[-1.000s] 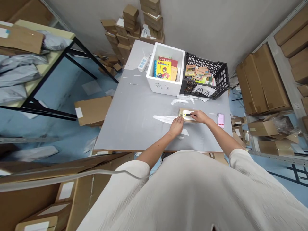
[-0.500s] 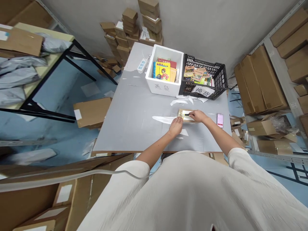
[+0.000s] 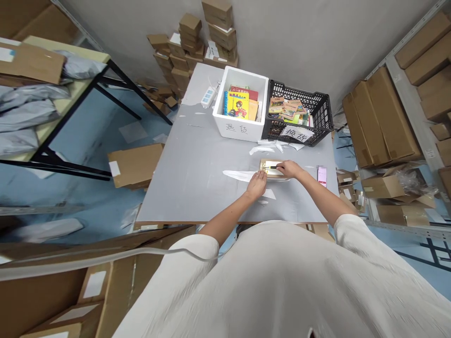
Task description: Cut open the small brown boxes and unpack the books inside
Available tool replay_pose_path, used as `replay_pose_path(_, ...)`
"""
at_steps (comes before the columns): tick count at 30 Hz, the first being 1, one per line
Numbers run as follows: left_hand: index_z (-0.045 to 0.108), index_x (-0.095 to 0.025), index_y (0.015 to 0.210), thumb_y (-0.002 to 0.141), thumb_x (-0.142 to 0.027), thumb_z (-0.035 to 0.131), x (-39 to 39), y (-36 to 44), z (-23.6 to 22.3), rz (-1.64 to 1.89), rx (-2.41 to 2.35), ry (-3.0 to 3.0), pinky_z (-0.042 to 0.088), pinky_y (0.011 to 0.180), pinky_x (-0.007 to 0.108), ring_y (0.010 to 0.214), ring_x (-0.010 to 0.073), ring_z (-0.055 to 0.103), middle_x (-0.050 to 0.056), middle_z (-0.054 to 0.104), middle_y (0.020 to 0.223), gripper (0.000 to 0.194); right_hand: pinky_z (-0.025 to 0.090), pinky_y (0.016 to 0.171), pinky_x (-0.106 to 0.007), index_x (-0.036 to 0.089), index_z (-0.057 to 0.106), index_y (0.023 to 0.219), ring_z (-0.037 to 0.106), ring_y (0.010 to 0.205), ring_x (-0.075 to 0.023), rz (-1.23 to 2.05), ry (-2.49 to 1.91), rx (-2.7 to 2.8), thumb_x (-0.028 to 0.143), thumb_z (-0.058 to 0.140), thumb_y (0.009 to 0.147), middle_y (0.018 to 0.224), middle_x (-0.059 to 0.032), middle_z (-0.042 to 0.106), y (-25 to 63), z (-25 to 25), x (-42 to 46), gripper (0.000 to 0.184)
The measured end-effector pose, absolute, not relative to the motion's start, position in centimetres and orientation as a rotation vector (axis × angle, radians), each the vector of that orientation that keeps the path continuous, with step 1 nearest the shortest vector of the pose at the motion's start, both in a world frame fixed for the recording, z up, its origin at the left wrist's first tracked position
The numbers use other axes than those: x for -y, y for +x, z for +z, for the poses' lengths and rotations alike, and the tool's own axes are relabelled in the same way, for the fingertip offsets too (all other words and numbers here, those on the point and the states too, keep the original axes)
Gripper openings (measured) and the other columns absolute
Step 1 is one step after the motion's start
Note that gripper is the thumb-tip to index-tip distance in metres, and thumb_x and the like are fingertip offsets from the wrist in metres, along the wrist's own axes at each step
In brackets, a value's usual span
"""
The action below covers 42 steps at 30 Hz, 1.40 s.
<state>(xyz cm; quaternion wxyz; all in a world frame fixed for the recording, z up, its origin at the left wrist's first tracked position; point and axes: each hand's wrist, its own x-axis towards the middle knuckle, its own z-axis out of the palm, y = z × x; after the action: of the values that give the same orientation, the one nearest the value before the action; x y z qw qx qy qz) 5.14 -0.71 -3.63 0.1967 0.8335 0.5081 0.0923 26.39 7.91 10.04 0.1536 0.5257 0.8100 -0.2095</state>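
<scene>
A small cardboard box (image 3: pixel 276 176) with a white label on top lies on the grey table (image 3: pixel 190 178). My left hand (image 3: pixel 257 184) holds its near left corner, fingers against the box. Closed around a utility knife (image 3: pixel 272 167) with a dark handle, my right hand (image 3: pixel 289 169) rests over the box's right part. The blade end points left across the box top, near my left fingertips; whether it cuts in is too small to tell. A torn white strip (image 3: pixel 237 175) sticks out to the left of the box.
Behind the box stand a white foam bin (image 3: pixel 239 130) with books and a black plastic crate (image 3: pixel 322 112) with small packs. White scraps (image 3: pixel 262 149) lie before them. A phone (image 3: pixel 322 176) is at the right, a power strip (image 3: pixel 209 96) at the far left.
The knife's tip has shifted slightly left along the box top. Both hands stay in nearly the same place, and the box has hardly moved.
</scene>
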Motion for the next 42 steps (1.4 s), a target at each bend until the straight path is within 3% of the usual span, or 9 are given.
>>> replay_pose_path(11,0.056,-0.012,0.165,0.108,-0.019,0.046,0.3,5.9,-3.0,0.300,-1.467,2.300,0.041,0.132,0.053,0.161,0.0367,0.050,0.026,0.061,0.162,0.058,0.046,0.085,-0.030,0.026,0.085,0.126,0.074,0.114,-0.0268,-0.551,1.495,-2.324,0.040,0.047,0.118,0.130,-0.0113,0.084,26.3,9.6,-8.4,0.042)
replay_pose_path(21,0.058,-0.017,0.163,0.103,-0.010,0.047,0.1,4.1,-3.5,0.274,-1.396,2.343,0.036,0.138,0.051,0.167,0.0320,0.046,0.022,0.056,0.171,0.062,0.050,0.086,-0.033,0.028,0.087,0.125,0.075,0.113,-0.0297,-0.592,1.551,-2.283,0.043,0.052,0.115,0.124,-0.0118,0.086,26.4,9.0,-9.2,0.040)
replay_pose_path(27,0.058,-0.017,0.166,0.107,-0.020,0.052,0.5,3.8,-2.9,0.253,-1.385,2.327,0.035,0.140,0.054,0.170,0.0351,0.042,0.023,0.053,0.173,0.060,0.049,0.084,-0.032,0.026,0.088,0.126,0.075,0.109,-0.0283,-0.648,1.551,-2.293,0.042,0.049,0.115,0.116,-0.0109,0.088,26.5,9.2,-8.5,0.043)
replay_pose_path(31,0.057,-0.020,0.168,0.105,-0.018,0.053,0.7,4.0,-2.6,0.241,-1.392,2.317,0.034,0.140,0.056,0.171,0.0353,0.041,0.021,0.051,0.177,0.063,0.047,0.082,-0.032,0.025,0.086,0.129,0.076,0.109,-0.0286,-0.626,1.519,-2.299,0.038,0.047,0.115,0.122,-0.0114,0.087,26.5,10.0,-8.2,0.043)
replay_pose_path(42,0.056,-0.013,0.167,0.103,-0.012,0.049,0.8,4.1,-2.3,0.175,-1.405,2.362,0.035,0.140,0.052,0.171,0.0344,0.040,0.023,0.050,0.176,0.063,0.047,0.087,-0.031,0.025,0.081,0.145,0.075,0.119,-0.0284,-0.615,1.516,-2.244,0.040,0.044,0.118,0.134,-0.0104,0.085,25.7,11.1,-7.9,0.048)
